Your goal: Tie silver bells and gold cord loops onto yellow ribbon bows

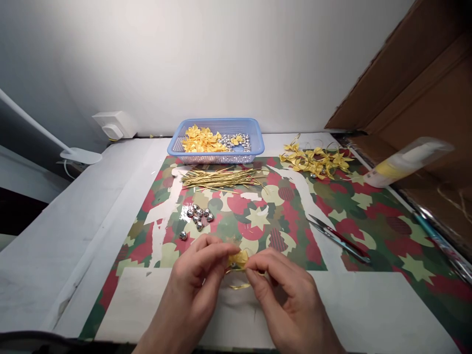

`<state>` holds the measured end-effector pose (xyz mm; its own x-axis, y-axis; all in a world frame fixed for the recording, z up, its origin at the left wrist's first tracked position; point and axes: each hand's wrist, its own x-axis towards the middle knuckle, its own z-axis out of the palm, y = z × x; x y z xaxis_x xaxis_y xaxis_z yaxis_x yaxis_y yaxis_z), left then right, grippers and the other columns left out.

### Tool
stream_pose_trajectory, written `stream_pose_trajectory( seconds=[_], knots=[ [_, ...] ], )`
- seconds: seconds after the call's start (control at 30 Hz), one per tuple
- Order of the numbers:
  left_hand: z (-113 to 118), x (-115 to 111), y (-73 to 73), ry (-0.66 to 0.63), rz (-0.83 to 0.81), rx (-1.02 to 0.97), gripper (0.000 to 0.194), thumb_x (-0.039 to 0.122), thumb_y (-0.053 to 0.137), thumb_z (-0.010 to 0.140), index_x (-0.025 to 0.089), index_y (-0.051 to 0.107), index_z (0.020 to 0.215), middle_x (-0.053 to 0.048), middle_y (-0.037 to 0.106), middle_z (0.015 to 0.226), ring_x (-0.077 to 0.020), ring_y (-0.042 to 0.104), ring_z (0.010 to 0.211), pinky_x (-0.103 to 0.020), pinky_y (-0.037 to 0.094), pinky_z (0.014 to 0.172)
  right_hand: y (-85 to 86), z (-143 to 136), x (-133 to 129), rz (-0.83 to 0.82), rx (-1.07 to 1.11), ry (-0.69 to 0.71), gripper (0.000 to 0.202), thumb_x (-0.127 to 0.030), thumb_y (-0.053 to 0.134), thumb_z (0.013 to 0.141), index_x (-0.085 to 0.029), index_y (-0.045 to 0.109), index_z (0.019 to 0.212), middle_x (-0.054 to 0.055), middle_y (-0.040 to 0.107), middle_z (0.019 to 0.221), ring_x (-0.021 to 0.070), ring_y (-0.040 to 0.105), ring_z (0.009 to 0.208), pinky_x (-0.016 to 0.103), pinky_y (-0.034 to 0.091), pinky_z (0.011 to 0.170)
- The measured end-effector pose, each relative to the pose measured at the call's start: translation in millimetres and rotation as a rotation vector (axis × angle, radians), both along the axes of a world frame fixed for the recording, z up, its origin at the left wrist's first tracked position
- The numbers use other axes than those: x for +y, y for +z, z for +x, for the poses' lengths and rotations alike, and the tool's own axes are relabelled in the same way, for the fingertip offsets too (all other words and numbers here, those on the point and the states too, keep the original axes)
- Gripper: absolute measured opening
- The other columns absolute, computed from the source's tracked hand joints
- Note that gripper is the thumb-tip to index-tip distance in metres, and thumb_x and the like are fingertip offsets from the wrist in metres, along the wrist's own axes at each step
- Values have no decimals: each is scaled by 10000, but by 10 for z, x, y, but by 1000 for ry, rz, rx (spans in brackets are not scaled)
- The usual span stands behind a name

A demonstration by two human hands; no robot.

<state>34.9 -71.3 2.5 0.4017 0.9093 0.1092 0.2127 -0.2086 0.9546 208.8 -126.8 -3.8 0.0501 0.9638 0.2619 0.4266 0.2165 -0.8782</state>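
At the front middle, my left hand (pixel 201 275) pinches a yellow ribbon flower (pixel 239 257), its petals showing between both hands. A bit of silver, seemingly a jingle bell, shows at the flower's underside. My right hand (pixel 282 285) is closed, thumb against forefinger, on a thin gold cord (pixel 254 270) that runs by the flower. A loop of this cord hangs below, between the hands. Beyond my left hand lie several silver jingle bells (pixel 199 214) in a loose group, with one single bell (pixel 183 235) nearer to me.
Behind stands a blue basket (pixel 216 158) holding yellow flowers and silver bells. Gold cords (pixel 221 178) lie in front of it. Finished-looking flowers with cords (pixel 317 162) are heaped back right, beside a glue bottle (pixel 401 164). Thread snips (pixel 339 239) lie right; a cardboard box (pixel 416 83) borders that side.
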Motion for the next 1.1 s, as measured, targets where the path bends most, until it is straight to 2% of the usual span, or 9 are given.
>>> stream_pose_trajectory(
  seconds=[0.27,0.47,0.63,0.77,0.9,1.1],
  knots=[
    [-29,-33,63,-20,-22,-85,323,138,564,1022,364,755,1149,-14,649,1003,-153,647,979,-186,538,778,27,-12,3,49,-45,-24,164,-125,517,1002,-212,614,902,-1,643,828,136,605,732,241,458,638],
    [-78,-59,41,18,-70,-81,283,140,557,1018,315,777,1049,-53,661,1219,-207,630,1235,-176,568,887,40,-32,15,62,-77,-25,167,-111,516,992,-212,606,894,0,633,816,139,595,714,250,452,623],
    [-90,-77,18,1,-105,-115,231,159,635,985,313,762,1100,-64,643,1272,-226,652,1228,-188,602,887,63,-43,2,113,-122,-22,168,-64,526,967,-205,603,917,13,633,827,151,593,734,268,457,638],
    [-46,-86,23,13,-104,-186,209,123,699,929,284,765,1043,-63,644,1176,-215,677,1136,-209,624,874,75,-55,4,172,-179,-41,183,-36,535,947,-201,615,943,26,629,824,168,580,728,289,454,631],
    [-27,-74,30,6,-88,-165,226,99,701,922,288,768,1026,-50,656,1157,-200,686,1111,-200,631,865,61,-75,7,223,-235,-54,196,-14,553,934,-193,625,968,41,648,837,180,592,744,302,464,646],
    [-14,-76,34,65,-70,-200,219,86,721,902,283,784,974,-34,682,1090,-183,710,1043,-184,637,835,51,-100,0,292,-291,-93,183,-9,569,924,-177,633,959,51,646,817,186,595,736,312,462,649]
  ],
)
